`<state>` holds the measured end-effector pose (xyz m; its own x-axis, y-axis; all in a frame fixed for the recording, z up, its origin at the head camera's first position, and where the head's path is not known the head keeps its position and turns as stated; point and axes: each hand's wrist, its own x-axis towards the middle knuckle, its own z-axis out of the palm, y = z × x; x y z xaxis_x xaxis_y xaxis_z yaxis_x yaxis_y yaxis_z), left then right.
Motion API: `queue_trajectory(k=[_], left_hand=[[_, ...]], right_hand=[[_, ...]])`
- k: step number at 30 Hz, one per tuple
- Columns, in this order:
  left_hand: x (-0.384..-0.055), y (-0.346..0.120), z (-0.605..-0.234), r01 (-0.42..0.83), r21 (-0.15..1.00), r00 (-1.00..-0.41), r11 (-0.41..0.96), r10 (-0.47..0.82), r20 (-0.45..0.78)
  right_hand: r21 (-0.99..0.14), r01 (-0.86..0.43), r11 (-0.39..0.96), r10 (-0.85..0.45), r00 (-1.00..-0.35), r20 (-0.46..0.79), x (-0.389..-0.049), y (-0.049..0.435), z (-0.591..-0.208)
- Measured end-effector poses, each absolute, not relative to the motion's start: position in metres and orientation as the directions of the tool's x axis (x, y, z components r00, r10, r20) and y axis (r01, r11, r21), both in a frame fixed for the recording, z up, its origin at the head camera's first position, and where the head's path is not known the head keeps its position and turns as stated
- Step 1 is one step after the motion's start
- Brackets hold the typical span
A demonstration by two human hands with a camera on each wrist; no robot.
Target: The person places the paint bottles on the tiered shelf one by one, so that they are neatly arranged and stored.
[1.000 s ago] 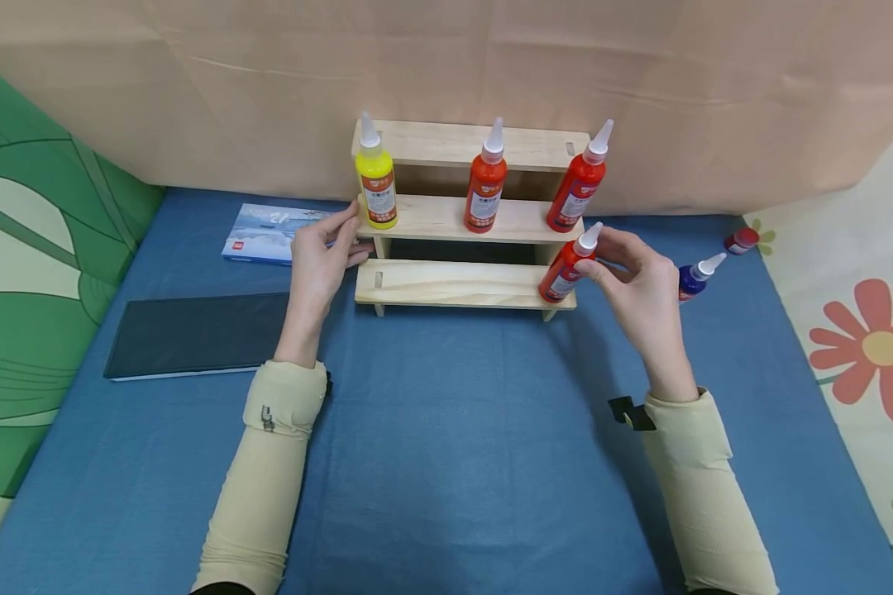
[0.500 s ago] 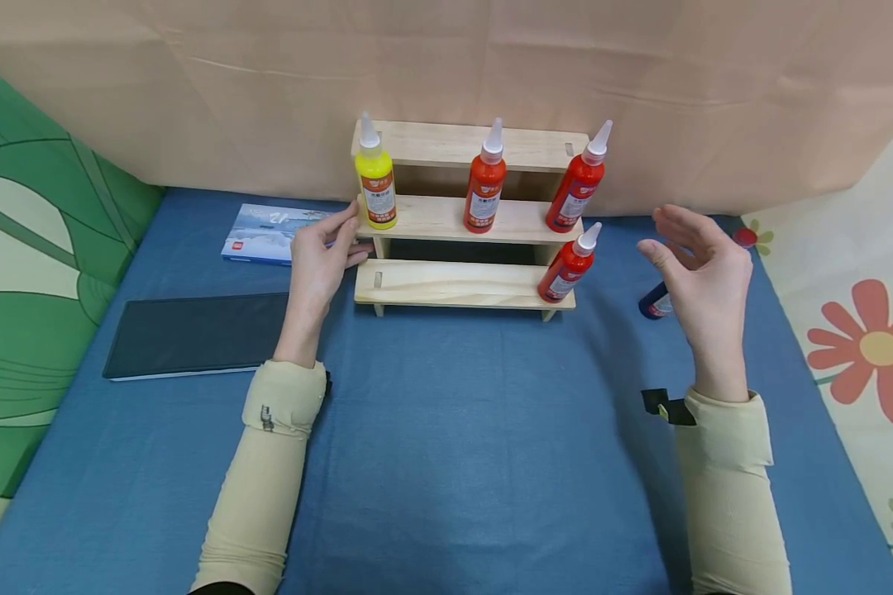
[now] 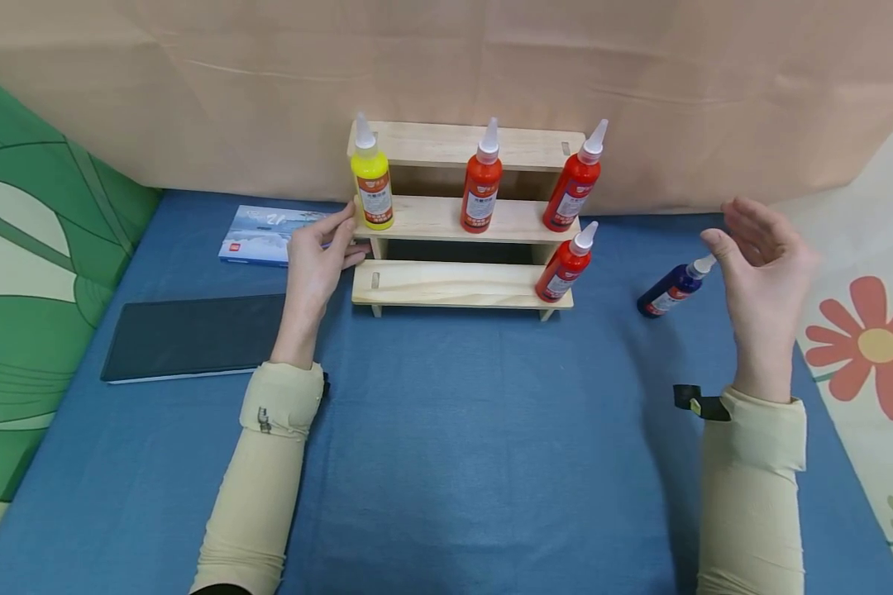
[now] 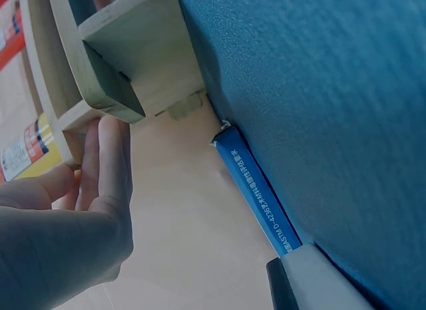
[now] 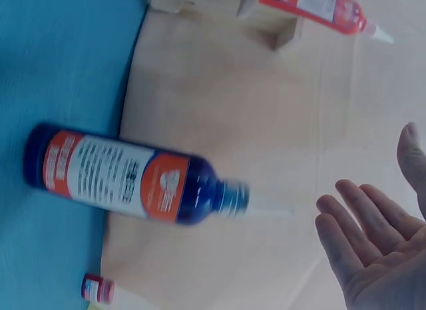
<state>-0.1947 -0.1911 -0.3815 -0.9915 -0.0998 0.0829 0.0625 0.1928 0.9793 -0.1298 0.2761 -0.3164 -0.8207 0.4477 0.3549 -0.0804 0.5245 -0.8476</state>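
A three-step wooden rack (image 3: pixel 446 281) stands at the back of the table. My left hand (image 3: pixel 318 256) grips the left end of its middle step, thumb at the side and fingers beneath, as the left wrist view shows. On that step are a yellow paint bottle (image 3: pixel 373 190), an orange-red bottle (image 3: pixel 481 194) and a red bottle (image 3: pixel 571 194). Another red bottle (image 3: pixel 563 271) rests at the right end of the bottom step. My right hand (image 3: pixel 770 273) is in the air, fingers spread and holding nothing, just right of a dark blue paint bottle (image 5: pixel 133 177) upright on the table.
Left of the rack lies a blue-and-white flat box (image 3: pixel 264 234), with a dark flat slab (image 3: pixel 193 337) nearer the front. A small red jar (image 5: pixel 98 289) appears low in the right wrist view. A tan cloth (image 3: pixel 446 66) hangs behind the rack.
My right hand has let go of the red bottle on the bottom step and moved right, past the blue bottle, with its fingers opening. My left hand stays at the rack.
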Motion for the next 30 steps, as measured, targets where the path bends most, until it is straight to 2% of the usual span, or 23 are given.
queue_trajectory(k=[7, 17, 30], left_hand=[[-0.196, -0.191, -0.382, 0.046, 0.979, -0.991, 0.199, -0.116, 0.070], [-0.197, -0.192, -0.384, 0.027, 0.982, -0.991, 0.188, -0.123, 0.051], [-0.196, -0.191, -0.382, 0.029, 0.981, -0.992, 0.193, -0.115, 0.052]], right_hand=[[-0.844, -0.043, 0.534, 0.482, -0.805, 0.346, -0.131, 0.291, -0.324], [-0.856, 0.090, 0.508, 0.484, -0.852, 0.198, -0.132, 0.303, -0.343], [-0.830, 0.186, 0.525, 0.446, -0.891, 0.082, -0.124, 0.321, -0.369]])
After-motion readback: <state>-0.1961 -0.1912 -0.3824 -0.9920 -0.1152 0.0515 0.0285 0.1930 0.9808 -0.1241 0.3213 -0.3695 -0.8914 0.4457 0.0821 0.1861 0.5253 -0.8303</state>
